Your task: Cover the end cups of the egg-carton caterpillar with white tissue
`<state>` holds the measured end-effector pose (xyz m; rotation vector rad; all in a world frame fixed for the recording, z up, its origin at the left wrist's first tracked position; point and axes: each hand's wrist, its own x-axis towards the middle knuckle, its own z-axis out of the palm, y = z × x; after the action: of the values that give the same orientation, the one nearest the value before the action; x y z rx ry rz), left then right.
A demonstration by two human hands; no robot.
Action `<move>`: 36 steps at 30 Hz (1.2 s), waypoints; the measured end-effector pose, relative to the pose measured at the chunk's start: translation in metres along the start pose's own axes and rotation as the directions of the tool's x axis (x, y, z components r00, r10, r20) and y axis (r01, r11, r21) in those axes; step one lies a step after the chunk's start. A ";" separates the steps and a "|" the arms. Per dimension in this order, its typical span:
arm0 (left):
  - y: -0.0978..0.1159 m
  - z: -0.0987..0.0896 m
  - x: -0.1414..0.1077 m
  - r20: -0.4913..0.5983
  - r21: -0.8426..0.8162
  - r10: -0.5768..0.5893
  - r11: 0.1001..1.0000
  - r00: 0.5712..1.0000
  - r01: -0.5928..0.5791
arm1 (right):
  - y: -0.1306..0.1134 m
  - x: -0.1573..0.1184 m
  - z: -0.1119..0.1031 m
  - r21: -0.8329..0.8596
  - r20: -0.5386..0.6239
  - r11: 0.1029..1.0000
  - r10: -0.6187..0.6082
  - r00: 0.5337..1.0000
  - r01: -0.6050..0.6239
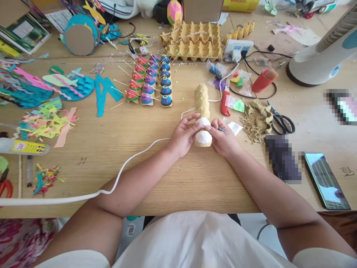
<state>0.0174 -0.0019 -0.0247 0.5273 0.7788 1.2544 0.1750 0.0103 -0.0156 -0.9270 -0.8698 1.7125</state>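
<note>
A strip of egg carton (202, 97) lies lengthwise in front of me, its bumps in a row. White modelling clay (203, 137) covers the nearest bump, and more white clay (203, 122) covers the one behind it. My left hand (182, 137) grips the strip from the left, its thumb against the second white bump. From the right, my right hand (224, 139) is closed, with its thumb touching the same bump. A thin blue stick (223, 131) pokes out of its fingers. The undersides of the fingers are hidden.
Painted egg-carton strips (147, 87) with pins stand at back left. Egg trays (195, 41) and a power strip (238, 46) lie behind. Scissors (283, 121), a red box cutter (225, 98), torn carton (258, 117) and a phone (326, 180) are rightward. A white cable (125, 160) crosses left.
</note>
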 end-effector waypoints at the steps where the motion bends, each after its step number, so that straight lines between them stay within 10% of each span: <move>1: 0.000 0.000 0.000 0.002 0.000 0.002 1.000 1.000 -0.002 | -0.001 0.001 -0.002 -0.048 -0.008 0.998 -0.035 0.999 0.035; 14: -0.003 0.001 -0.002 0.033 0.031 0.019 0.999 0.999 -0.020 | -0.015 -0.001 -0.009 -0.525 0.051 0.807 -0.287 0.957 0.270; 36: 0.000 -0.003 0.003 0.045 0.003 -0.017 1.000 0.999 0.017 | -0.001 0.003 -0.009 -0.321 0.067 0.910 -0.254 0.965 0.262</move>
<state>0.0158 0.0003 -0.0276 0.5484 0.7456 1.2220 0.1827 0.0151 -0.0200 -0.9597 -1.2626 1.3767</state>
